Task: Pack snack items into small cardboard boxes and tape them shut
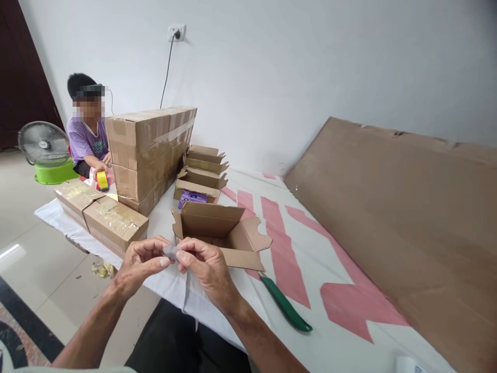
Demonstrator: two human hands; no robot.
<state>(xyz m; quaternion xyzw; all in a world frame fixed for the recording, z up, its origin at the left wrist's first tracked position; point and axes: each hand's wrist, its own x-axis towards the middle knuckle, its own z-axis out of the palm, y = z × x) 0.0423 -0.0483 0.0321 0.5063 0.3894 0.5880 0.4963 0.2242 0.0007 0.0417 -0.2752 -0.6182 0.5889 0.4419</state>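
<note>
My left hand [142,261] and my right hand [204,267] meet in front of me, fingers pinched together on a small greyish object [170,252] that I cannot make out. Just behind them an open cardboard box [221,233] sits on the white and pink sheet [310,269], its flaps spread. A green-handled tool [285,305] lies on the sheet to the right of my right wrist.
Several open small boxes [202,173], one holding a purple packet [193,197], stand behind. A wall of taped cartons [149,150] rises at left, with taped boxes [101,215] near the edge. A seated person [87,137] holds a yellow tape dispenser [102,180]. Fan [43,145] far left; cardboard sheet [407,207] right.
</note>
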